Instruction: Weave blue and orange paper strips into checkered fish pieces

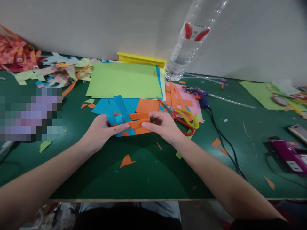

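Observation:
My left hand (102, 131) and my right hand (164, 126) hold between them a small weave of blue and orange paper strips (130, 123) just above the green table (148, 172). The left fingers pinch its left side, where blue strips stick up. The right fingers pinch the ends of the orange strips. Under and behind the weave lie blue and orange sheets (144, 105). Scissors with yellow and red handles (184, 117) rest right beside my right hand.
A stack of green paper (123, 80) lies behind. A clear plastic bottle (192, 38) leans at the back. A glue gun (200, 95) with its black cord lies right, a magenta object (289, 153) and phone (298, 131) far right. Woven paper scraps (48, 70) pile left.

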### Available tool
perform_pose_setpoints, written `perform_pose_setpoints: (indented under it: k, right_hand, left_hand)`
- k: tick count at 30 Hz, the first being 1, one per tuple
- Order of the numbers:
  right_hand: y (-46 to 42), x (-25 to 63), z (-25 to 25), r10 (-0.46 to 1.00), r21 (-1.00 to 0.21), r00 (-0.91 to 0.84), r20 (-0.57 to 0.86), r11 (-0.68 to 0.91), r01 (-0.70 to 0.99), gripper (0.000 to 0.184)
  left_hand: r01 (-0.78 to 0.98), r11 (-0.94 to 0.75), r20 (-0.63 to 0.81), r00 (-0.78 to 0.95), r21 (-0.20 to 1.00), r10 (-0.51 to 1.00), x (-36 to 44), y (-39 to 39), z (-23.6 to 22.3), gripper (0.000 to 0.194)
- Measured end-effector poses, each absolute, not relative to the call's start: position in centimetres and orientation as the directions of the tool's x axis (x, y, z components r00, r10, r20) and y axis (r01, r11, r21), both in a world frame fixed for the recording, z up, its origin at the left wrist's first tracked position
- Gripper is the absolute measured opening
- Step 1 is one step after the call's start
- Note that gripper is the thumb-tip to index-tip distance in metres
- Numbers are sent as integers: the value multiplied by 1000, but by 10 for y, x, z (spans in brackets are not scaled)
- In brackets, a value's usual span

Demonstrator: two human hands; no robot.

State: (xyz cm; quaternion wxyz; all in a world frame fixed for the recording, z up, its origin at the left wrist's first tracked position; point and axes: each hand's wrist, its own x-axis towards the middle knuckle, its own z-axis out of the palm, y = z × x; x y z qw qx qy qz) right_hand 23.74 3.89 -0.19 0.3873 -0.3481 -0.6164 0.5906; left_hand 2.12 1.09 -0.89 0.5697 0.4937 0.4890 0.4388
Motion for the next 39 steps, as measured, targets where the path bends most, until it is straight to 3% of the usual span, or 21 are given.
perform_pose_setpoints:
  k: [4,10,39]
  right_hand:
    - [37,239,1,820,-999,-571,32,43,6,23]
    - [35,240,0,769,-999,-639,28,45,10,18]
    - [38,241,4,702,-999,-711,35,44,-6,13]
  left_hand:
    - [120,65,-85,169,991,982,20,10,-7,23]
    - [238,16,-81,266,971,960,18,8,-6,23]
    - [225,25,-98,318,974,943,22,6,2,17]
